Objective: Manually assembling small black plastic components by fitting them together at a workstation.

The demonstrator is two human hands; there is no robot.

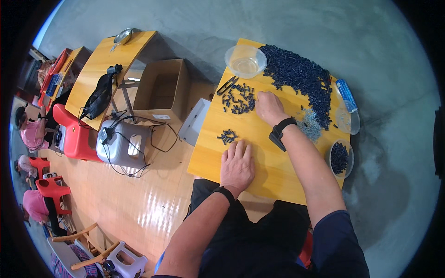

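Note:
My left hand (237, 167) lies on the yellow wooden table (282, 162) with its fingers stretched out. Just beyond its fingertips is a small cluster of short dark pieces (227, 136). My right hand (270, 107) is farther off, its fingers drawn together beside a scattered group of dark pieces (241, 99); whatever they hold is hidden. Black snips (227, 85) lie at that group's left edge. A big heap of the same dark pieces (296, 69) covers the far right, and a patch of tiny grey-blue bits (309, 125) sits right of my right wrist.
A clear round tub (245, 61) stands at the table's far edge. Along the right edge are a blue box (346, 95), a clear container (350, 123) and a bowl of dark pieces (340, 157). Left are a cardboard box (162, 88), a grey stool (123, 143) with cables and another table (109, 60).

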